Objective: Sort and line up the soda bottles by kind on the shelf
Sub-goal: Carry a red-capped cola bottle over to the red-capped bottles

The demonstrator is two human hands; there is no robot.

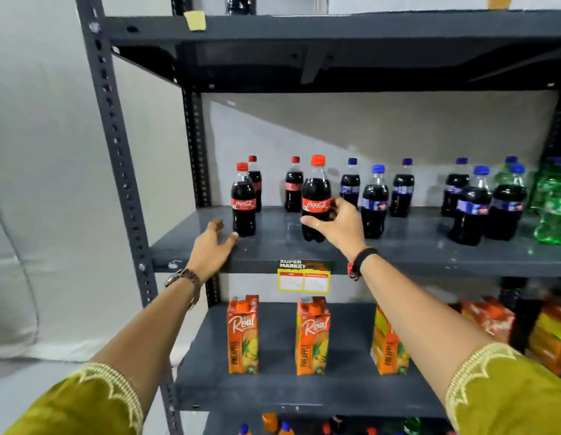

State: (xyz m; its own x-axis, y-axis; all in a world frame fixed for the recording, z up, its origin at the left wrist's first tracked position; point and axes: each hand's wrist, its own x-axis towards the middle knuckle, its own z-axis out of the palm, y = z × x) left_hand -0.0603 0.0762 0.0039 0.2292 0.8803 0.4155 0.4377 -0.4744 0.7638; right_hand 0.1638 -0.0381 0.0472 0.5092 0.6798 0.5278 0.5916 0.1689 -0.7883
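On the dark grey shelf (273, 255) stand red-capped cola bottles at the left, blue-capped dark soda bottles (373, 202) in the middle and right, and green bottles (552, 211) at the far right. My right hand (339, 222) is wrapped around a red-capped cola bottle (316, 196) standing near the shelf's front. My left hand (211, 246) hovers open at the shelf's front left, its fingertips next to another red-capped cola bottle (243, 202). Two more red-capped bottles (293, 186) stand behind, near the wall.
A price tag (304, 276) hangs on the shelf's front edge. Below, orange pineapple juice cartons (243, 334) stand in a row, with more cartons at the right. The perforated upright post (116, 146) runs along the left. Another shelf board sits overhead.
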